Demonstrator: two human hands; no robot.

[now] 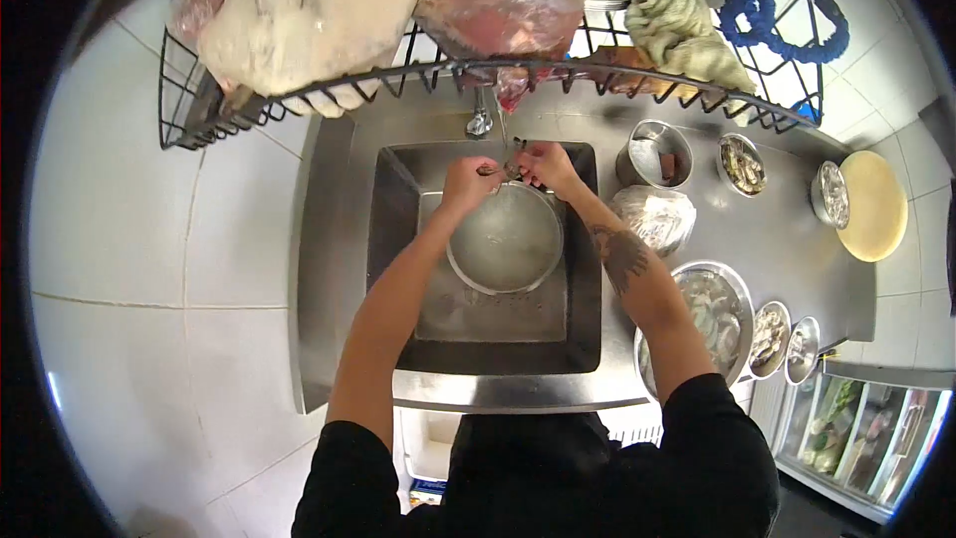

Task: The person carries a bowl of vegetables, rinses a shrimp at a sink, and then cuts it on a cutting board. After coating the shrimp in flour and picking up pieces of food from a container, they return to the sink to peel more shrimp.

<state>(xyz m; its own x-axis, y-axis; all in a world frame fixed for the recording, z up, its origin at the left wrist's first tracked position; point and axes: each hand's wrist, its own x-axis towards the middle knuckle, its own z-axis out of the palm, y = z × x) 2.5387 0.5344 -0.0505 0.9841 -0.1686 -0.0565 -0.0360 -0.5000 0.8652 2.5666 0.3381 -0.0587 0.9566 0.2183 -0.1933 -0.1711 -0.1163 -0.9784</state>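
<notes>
Steel counter (787, 239) runs around the sink (488, 326) and off to its right. Wire rack (438, 72), loaded with bagged meat, hangs beyond the sink's far edge. Big bowl (740, 289), full of pale pieces in liquid, right of the sink. Smaller bowl (499, 292) inside the sink, toward the far side, holding cloudy water. Left hand (471, 184) and right hand (548, 167) meet over the sink's far part, fingers of both pinched on a small dark piece (513, 171) at the bowl's far rim; too small to identify. Tap (479, 125) at the sink's far edge, thin stream running just beside the fingers.

Handling, as judged: left should pin the piece firmly while right works with fingertips only; keep it low above the bowl, turn it into the stream, don't squeeze hard, since wet surfaces probably slip.
</notes>
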